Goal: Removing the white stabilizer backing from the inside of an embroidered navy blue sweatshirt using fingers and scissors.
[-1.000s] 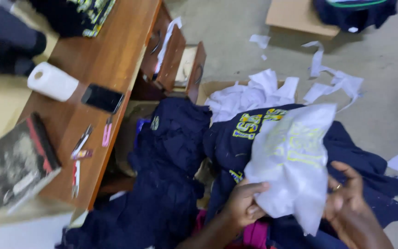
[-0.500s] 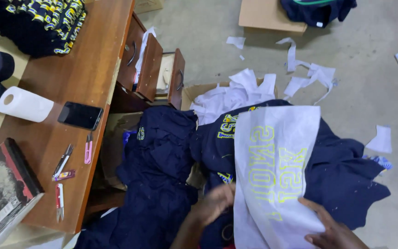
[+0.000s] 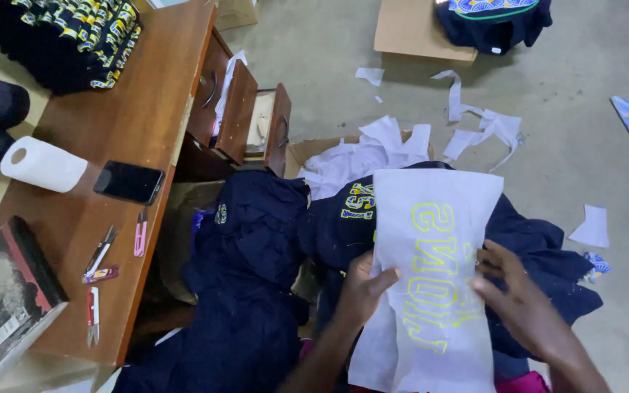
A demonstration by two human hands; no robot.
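Note:
A white backing sheet (image 3: 431,240) with yellow letter shapes on it is stretched flat between my hands. My left hand (image 3: 362,291) grips its left edge, thumb on top. My right hand (image 3: 522,302) pinches its right edge. Under the sheet lies a heap of dark navy garments (image 3: 256,262) with yellow lettering, spread over my lap and a cardboard box.
A wooden desk (image 3: 147,124) stands at the left with open drawers (image 3: 245,109), a paper roll (image 3: 41,164), a black phone (image 3: 129,182), small cutters (image 3: 100,251), a book (image 3: 5,287) and stacked navy garments (image 3: 60,36). White paper scraps (image 3: 485,127) litter the concrete floor. A cardboard sheet (image 3: 413,29) lies far back.
The sheet went from crumpled and raised to spread out flat between both hands. The view has tilted, showing more of the desk top.

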